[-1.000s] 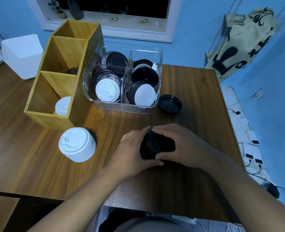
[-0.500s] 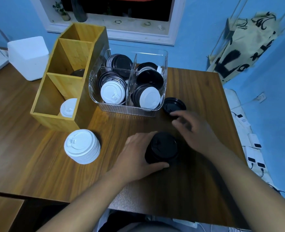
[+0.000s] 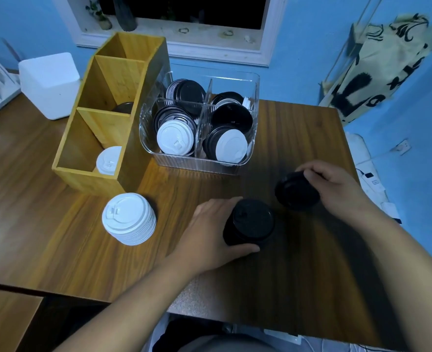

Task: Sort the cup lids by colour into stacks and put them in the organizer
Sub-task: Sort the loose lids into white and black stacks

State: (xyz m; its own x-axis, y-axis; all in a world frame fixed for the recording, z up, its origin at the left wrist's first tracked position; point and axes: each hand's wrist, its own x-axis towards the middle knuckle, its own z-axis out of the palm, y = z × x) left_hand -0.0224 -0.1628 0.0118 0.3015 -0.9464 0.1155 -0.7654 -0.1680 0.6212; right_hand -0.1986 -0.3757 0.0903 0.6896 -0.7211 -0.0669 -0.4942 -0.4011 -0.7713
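Moved: the loose black lid (image 3: 296, 190) has left its spot beside the clear bin (image 3: 197, 166); we see it tilted in the right grip (image 3: 336, 184), fingers (image 3: 311, 174) curled over its rim.
White stack (image 3: 128, 219): waiting on the surface (image 3: 57, 237) by the organizer (image 3: 87, 171), sorted.
Left grip (image 3: 209, 237): wrapped round the black stack (image 3: 250, 222), steadying it, we reckon, for that lid.

left hand (image 3: 209, 232) cupped round the side of the black stack (image 3: 251, 221), forearm stretched forward; right hand (image 3: 336, 191), just beside it, fingers curled over the black lid (image 3: 295, 193)
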